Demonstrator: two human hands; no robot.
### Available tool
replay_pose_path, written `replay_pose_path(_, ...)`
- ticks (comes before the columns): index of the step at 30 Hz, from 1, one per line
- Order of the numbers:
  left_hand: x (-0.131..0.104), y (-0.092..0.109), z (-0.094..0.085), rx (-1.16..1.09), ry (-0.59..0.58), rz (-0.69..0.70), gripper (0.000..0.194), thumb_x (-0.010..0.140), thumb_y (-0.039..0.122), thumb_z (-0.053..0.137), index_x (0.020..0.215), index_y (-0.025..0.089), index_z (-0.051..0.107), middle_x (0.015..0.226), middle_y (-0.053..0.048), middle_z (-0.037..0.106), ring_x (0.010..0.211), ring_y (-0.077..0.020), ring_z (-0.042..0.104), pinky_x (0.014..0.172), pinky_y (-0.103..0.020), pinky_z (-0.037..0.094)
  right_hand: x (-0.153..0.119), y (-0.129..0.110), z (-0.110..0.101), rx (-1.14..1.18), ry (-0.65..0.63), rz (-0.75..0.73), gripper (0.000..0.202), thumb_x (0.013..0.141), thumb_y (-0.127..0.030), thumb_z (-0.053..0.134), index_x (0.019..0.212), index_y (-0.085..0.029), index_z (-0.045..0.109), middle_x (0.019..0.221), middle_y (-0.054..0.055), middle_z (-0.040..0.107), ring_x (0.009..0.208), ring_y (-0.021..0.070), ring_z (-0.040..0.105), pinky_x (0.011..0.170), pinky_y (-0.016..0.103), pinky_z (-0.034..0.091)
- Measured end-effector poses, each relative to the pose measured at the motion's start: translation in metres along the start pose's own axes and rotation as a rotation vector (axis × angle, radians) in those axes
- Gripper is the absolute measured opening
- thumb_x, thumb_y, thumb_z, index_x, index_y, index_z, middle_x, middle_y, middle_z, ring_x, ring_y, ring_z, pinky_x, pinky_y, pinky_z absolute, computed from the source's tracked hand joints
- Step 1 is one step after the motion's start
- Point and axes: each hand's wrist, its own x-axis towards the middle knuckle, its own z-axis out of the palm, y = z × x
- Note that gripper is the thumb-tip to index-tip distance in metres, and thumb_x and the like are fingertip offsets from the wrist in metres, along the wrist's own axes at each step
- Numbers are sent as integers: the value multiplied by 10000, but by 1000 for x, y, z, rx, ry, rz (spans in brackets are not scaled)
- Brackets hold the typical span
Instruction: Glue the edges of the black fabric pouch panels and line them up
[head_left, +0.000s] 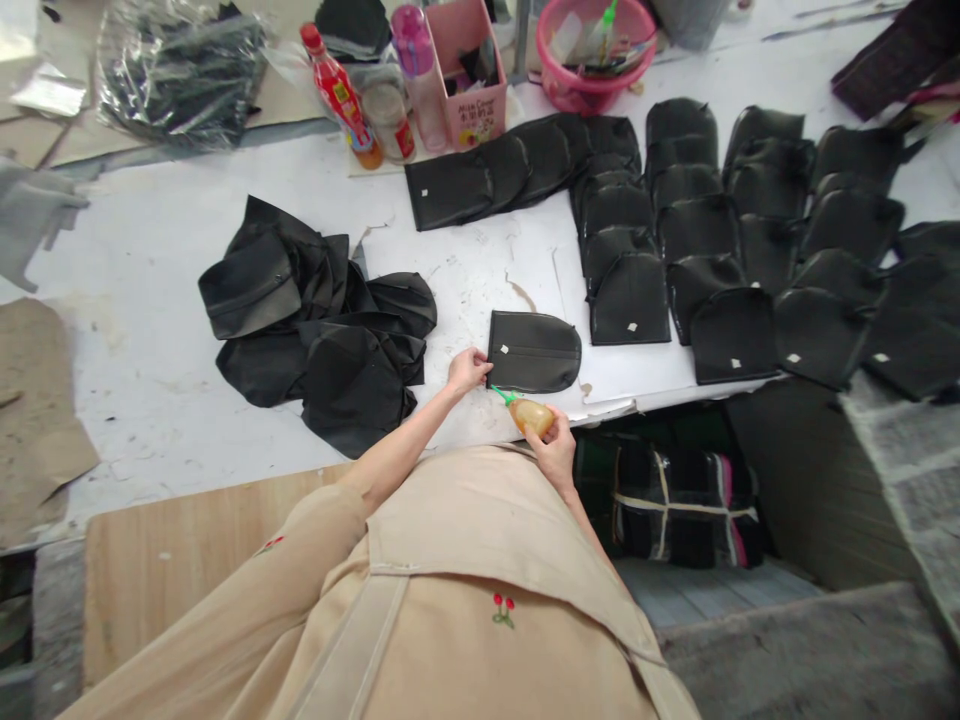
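Note:
In the head view a black rounded piece [534, 352] with a small white tag lies flat on the white table [480, 262]. My left hand [470, 370] pinches its straight left edge near the lower corner. My right hand [553, 440] is wrapped round a glue bottle [531, 415] of amber colour, whose green nozzle points up and left at the piece's lower left corner. To the left sits a loose heap of black pieces [352, 370]. Overlapping rows of similar black pieces [630, 300] spread out on the right.
Along the back stand a red-capped drink bottle [341, 95], a glass jar [388, 120], a pink box [474, 110] and a pink basket [592, 90]. A plastic bag [180, 75] lies at the back left. Below the table's front edge is a strapped dark bundle [686, 505].

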Motion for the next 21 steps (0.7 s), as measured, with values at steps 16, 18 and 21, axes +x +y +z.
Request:
replay_pose_path(16, -4, 18, -10, -156, -99, -29, 172, 813, 192, 743, 738, 163, 591, 508, 41, 570, 416, -93, 510, 443, -198, 361, 9, -8, -20, 711, 7, 416, 489, 686, -467, 817, 1076, -205, 678, 961, 63, 752, 665, 178, 678, 570, 291, 573)
replay_pose_path(18, -2, 20, -10, -173, -109, -32, 230, 791, 191, 746, 649, 174, 566, 478, 41, 547, 403, -93, 494, 424, -197, 329, 11, -6, -34, 846, 56, 456, 443, 682, -457, 833, 1039, -232, 696, 944, 32, 757, 679, 159, 680, 568, 257, 568)
replay_pose_path(21, -1, 21, -10, -311, -134, 29, 272, 733, 145, 738, 579, 190, 519, 476, 50, 521, 423, -92, 491, 433, -191, 335, 16, -1, -57, 979, 106, 457, 420, 650, -448, 862, 992, -260, 705, 920, -10, 756, 706, 141, 680, 571, 231, 571)
